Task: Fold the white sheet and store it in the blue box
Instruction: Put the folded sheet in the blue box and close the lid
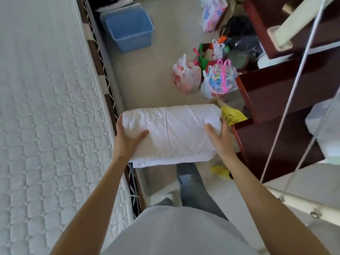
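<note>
Head view — both hands' fingers grip the folded white sheet (171,133) at its ends.

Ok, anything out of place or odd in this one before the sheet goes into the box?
Nothing wrong with the task items: the folded white sheet is held neatly between left hand and right hand, and the blue box stands upright. Only the plastic bags clutter the floor beside the walkway.
</note>
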A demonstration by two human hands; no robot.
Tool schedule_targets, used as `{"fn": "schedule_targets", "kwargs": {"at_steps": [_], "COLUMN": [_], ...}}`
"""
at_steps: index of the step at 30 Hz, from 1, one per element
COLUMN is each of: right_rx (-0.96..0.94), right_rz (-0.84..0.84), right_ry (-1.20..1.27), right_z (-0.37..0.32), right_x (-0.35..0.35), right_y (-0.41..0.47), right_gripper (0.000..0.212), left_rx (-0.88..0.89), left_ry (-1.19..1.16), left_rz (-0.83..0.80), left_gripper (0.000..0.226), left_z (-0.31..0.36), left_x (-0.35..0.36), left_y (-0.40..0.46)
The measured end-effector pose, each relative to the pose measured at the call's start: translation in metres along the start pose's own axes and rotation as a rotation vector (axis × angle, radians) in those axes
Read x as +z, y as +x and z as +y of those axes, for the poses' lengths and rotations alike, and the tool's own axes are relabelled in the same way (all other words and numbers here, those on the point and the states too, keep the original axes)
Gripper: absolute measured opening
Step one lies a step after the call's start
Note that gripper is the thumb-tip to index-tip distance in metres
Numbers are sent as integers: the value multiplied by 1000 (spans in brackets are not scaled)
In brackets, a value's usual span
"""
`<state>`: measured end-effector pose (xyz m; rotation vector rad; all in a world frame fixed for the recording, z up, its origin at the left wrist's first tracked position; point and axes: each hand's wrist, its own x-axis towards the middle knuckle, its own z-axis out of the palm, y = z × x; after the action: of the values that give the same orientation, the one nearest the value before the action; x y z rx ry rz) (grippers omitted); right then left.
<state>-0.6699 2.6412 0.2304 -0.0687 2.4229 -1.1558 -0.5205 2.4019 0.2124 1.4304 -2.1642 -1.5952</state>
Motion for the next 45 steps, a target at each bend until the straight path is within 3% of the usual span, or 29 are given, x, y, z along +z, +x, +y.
{"fn": "schedule_targets", "kwargs": {"at_steps": [11, 15, 21, 27, 34, 39, 45], "right_rx": [-199, -150, -74, -67, -119, -193, -289], "right_rz": [-205, -307, -320, -393, -387, -369, -284], "right_ry": [5, 21, 16, 97, 29, 31, -8], "right_z": [-157, -219, -301, -381, -392, -360, -296], "right_x": [33, 74, 149, 242, 336, 416, 511], "right_y": [271, 370, 511, 682, 848, 969, 1084], "right_gripper": [63, 64, 65, 93, 94, 93, 90], "left_rx": [-41, -32, -50, -96, -163, -188, -101], "left_ry": [-93, -12, 20, 12, 37, -1, -3], "left_rz": [93, 205, 198, 164, 172, 267, 291], "left_gripper": [102, 94, 94, 101, 115, 113, 103], "left_z": [129, 171, 209, 246, 223, 175, 88], "left_x": [7, -5, -29, -49, -13, 36, 94], "left_y": [222, 322, 489, 695, 873, 996, 1131]}}
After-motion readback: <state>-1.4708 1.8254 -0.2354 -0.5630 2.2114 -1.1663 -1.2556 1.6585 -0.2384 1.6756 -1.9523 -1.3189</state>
